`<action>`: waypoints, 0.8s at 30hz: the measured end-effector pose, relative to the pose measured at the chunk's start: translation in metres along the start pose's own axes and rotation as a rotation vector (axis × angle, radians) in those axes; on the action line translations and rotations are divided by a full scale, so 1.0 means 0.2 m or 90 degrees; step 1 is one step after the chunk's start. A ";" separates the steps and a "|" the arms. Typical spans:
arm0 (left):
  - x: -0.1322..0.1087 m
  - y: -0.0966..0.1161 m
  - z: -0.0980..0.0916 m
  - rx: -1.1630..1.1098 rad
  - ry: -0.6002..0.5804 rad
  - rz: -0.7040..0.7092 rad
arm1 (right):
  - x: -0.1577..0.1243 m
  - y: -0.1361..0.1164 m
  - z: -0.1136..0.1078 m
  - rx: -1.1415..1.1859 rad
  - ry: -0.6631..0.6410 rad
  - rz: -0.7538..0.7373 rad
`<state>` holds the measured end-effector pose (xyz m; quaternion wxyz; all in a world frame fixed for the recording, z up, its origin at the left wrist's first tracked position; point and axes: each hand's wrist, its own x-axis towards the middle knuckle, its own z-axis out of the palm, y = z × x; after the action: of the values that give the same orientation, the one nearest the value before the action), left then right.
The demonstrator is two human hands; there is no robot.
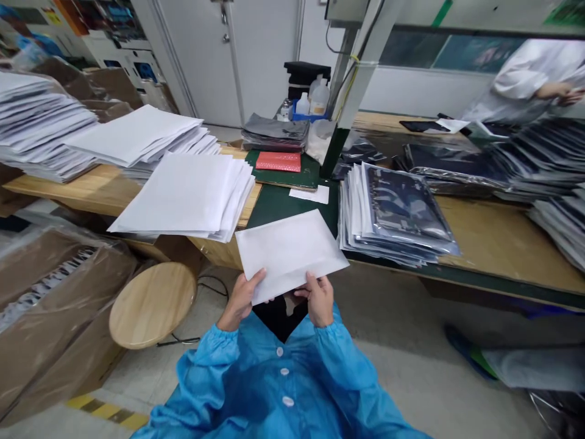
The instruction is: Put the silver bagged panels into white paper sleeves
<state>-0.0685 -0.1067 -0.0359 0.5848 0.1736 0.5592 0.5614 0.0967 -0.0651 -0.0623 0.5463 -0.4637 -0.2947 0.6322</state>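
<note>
My left hand [242,299] and my right hand [319,299] both grip the near edge of a white paper envelope [290,253], holding it flat and tilted in front of my blue smock. Its far edge reaches over the table edge. The closest pile is a stack of white envelopes [183,198] on the wooden tabletop [91,189], left of the held one. To the right lies a stack of dark, shiny anti-static bags [397,210].
A green mat [292,207] holds a red pad [278,161] and a small white slip [309,194]. Further envelope piles [31,128] stand at left. A co-worker in a white smock [530,79] stands at the far right. A round wooden stool [152,303] and plastic-wrapped cartons [50,305] stand below left.
</note>
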 end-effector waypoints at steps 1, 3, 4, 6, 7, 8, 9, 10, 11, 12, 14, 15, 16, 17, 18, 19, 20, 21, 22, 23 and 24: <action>-0.02 0.00 0.00 0.028 -0.020 0.000 | 0.01 -0.01 -0.02 -0.003 0.013 -0.021; -0.09 0.00 0.00 0.086 -0.026 0.040 | 0.01 -0.03 -0.06 -0.003 0.006 -0.046; -0.13 -0.01 0.00 0.118 -0.011 0.079 | 0.00 -0.04 -0.07 0.003 -0.012 -0.045; -0.23 -0.01 0.00 0.177 0.036 0.172 | -0.03 -0.06 -0.09 0.017 -0.070 -0.033; -0.27 0.00 0.00 0.196 0.058 0.213 | -0.05 -0.08 -0.10 0.018 -0.105 -0.028; -0.30 0.02 0.00 0.198 0.081 0.245 | -0.06 -0.09 -0.10 0.013 -0.144 -0.026; -0.32 0.05 0.01 0.180 0.108 0.271 | -0.08 -0.10 -0.10 0.003 -0.181 -0.026; -0.32 0.10 0.01 0.146 0.137 0.291 | -0.09 -0.12 -0.09 -0.014 -0.214 -0.028; -0.30 0.17 0.01 0.100 0.169 0.311 | -0.09 -0.14 -0.09 -0.036 -0.240 -0.031; -0.28 0.25 0.00 0.051 0.203 0.333 | -0.10 -0.15 -0.08 -0.062 -0.257 -0.036; -0.21 0.45 -0.03 -0.036 0.262 0.387 | -0.11 -0.19 -0.06 -0.115 -0.268 -0.051; -0.18 0.56 -0.05 -0.063 0.277 0.412 | -0.12 -0.20 -0.05 -0.137 -0.267 -0.060; -0.14 0.66 -0.07 -0.086 0.291 0.435 | -0.12 -0.22 -0.04 -0.155 -0.263 -0.069; -0.12 0.74 -0.09 -0.099 0.295 0.437 | -0.13 -0.23 -0.04 -0.172 -0.259 -0.076; -0.10 0.81 -0.12 -0.097 0.278 0.412 | -0.14 -0.25 -0.05 -0.188 -0.256 -0.080; -0.09 0.86 -0.14 -0.089 0.256 0.378 | -0.15 -0.27 -0.07 -0.204 -0.253 -0.082; -0.09 0.87 -0.17 -0.074 0.234 0.338 | -0.16 -0.29 -0.09 -0.224 -0.253 -0.082; -0.10 0.87 -0.19 -0.054 0.216 0.302 | -0.17 -0.31 -0.13 -0.249 -0.255 -0.082; -0.12 0.84 -0.21 -0.032 0.208 0.279 | -0.17 -0.34 -0.17 -0.276 -0.255 -0.089; -0.13 0.80 -0.22 -0.009 0.212 0.271 | -0.17 -0.38 -0.22 -0.306 -0.251 -0.103; -0.15 0.75 -0.23 0.013 0.219 0.276 | -0.17 -0.43 -0.27 -0.334 -0.238 -0.126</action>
<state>-0.1690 -0.1057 0.0880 0.3454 0.1969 0.6057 0.6893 0.1804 -0.0854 0.0016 0.4034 -0.4335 -0.5865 0.5526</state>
